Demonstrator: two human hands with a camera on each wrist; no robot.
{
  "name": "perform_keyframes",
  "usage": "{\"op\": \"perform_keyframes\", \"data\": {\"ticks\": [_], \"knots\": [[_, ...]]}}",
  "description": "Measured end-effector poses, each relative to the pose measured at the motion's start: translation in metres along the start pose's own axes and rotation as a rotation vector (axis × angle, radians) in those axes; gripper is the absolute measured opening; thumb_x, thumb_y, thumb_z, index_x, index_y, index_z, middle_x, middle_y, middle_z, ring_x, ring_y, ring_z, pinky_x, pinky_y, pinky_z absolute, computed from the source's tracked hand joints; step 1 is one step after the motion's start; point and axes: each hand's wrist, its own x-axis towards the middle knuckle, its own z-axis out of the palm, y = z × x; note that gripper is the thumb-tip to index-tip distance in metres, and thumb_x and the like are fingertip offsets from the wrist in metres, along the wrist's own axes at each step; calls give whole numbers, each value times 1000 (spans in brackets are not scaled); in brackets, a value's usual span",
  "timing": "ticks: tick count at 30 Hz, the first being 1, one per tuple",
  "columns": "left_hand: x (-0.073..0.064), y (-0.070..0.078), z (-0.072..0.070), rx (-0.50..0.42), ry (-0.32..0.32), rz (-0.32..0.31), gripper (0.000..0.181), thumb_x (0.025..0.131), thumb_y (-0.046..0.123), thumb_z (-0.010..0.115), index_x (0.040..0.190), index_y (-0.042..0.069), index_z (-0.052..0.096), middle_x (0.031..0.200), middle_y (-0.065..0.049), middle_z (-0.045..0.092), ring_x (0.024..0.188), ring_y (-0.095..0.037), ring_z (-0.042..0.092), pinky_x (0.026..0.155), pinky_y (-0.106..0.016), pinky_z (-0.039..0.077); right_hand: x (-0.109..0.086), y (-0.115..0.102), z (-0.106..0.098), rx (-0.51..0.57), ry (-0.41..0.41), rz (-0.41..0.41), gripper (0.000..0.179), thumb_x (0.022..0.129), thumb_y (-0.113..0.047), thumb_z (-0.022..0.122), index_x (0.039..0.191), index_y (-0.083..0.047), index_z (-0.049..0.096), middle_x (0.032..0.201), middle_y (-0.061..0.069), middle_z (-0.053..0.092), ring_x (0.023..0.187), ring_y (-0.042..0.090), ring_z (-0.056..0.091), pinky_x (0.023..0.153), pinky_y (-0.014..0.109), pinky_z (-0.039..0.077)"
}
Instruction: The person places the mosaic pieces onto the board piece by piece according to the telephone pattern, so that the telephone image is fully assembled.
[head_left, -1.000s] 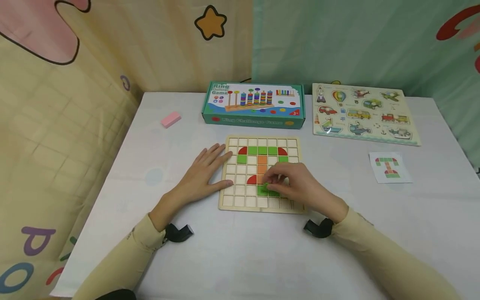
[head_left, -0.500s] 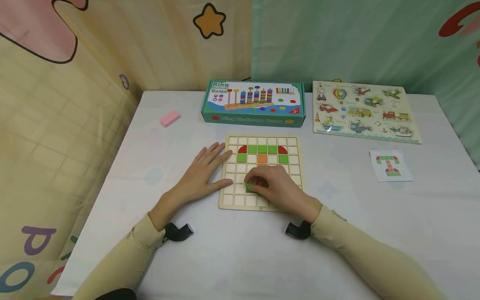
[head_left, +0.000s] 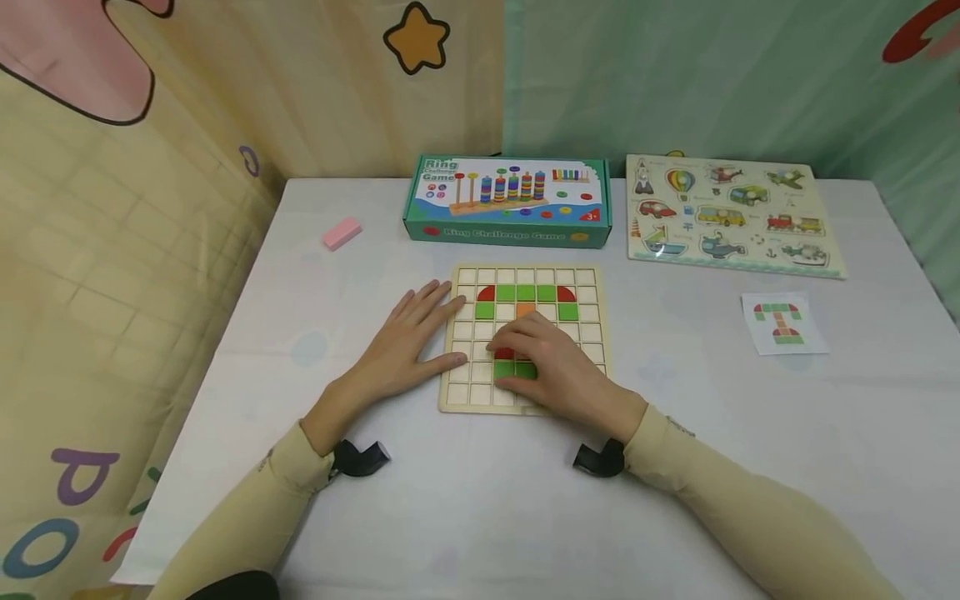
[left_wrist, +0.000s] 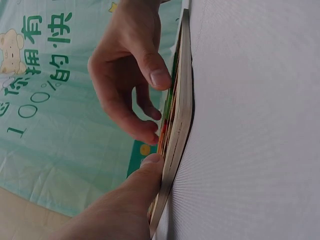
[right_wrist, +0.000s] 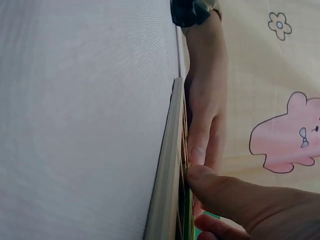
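A wooden grid board (head_left: 459,398) lies on the table with several green, red and orange tiles set in its cells. My left hand (head_left: 401,350) lies spread at the board's left side, thumb and fingertips resting on the edge. Over the lower middle of the board is my right hand (head_left: 551,367), its thumb well apart from its curved fingers. Between them show a red quarter-round tile (head_left: 504,353) and a green square tile (head_left: 505,369) lying in cells, the thumb touching near the green one. My right hand hides some cells and tiles beneath it.
A Ring Challenge Game box (head_left: 508,204) stands behind the board. To its right lies a vehicle picture puzzle (head_left: 731,217), with a small pattern card (head_left: 783,323) in front. A pink block (head_left: 342,233) is at the back left. Curtains surround the table.
My right hand has moved left with a green tile, which now lies in a cell beside another green one. The thumb and fingers have parted from it. My left hand has stayed put.
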Motion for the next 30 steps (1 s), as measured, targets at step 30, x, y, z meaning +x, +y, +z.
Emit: {"op": "perform_keyframes", "data": {"ticks": [30], "knots": [[-1,3,-2,-46,-7,-3,91,93,56,73,166,17,35,176,-10,22,165,-31,11,135,-48,8,-48,41,-41,-74,188,266,59,93,-21,83,144,-3,60,148,17,58,140,36,50,113,60,47]]}}
